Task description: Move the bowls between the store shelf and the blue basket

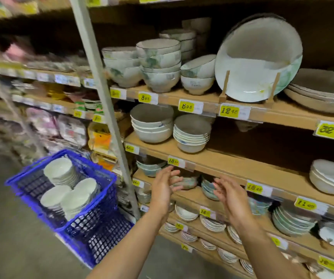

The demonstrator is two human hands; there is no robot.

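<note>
Pale bowls (61, 171) lie stacked on edge in the blue basket (101, 224); left hand (163, 188) and right hand (230, 198) empty, released.

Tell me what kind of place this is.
Most likely a housewares shop aisle: wooden shelves stacked with ceramic bowls, yellow price tags along the shelf edges, and a blue basket holding white bowls.

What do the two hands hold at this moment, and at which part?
Nothing is held. The left hand and the right hand are both open and empty, raised in front of the shelf, palms facing each other.
</note>
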